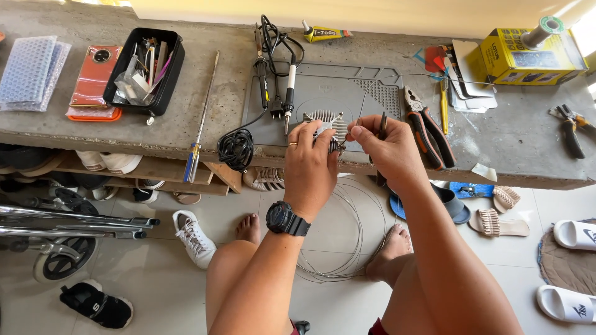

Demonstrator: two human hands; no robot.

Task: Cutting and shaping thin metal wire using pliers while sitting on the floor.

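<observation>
Two bare hands meet over the front edge of the grey concrete workbench [155, 133], forearms rising from the bottom of the view. The left hand [308, 162], with a ring and a black wristwatch [286, 219], is curled with its back to the camera, fingers closed on one small finned metal heat sink [327, 126]. The right hand [386, 151] pinches thin silver wire [345, 138] between thumb and forefinger, right beside the heat sink; a dark slim tool [383, 126] stands upright behind its fingers. The wire's short visible run slants down toward the left hand; a large loose coil of the same wire [347, 239] hangs below toward the tiled floor. The heat sink sits at the near edge of one grey silicone work mat [323, 102], fins running away from the person. One black-and-white soldering iron [289, 93] lies lengthwise on the mat. Two pliers: a red-handled pair [425, 127] beside the mat, another black pair [570, 127] far right.
</observation>
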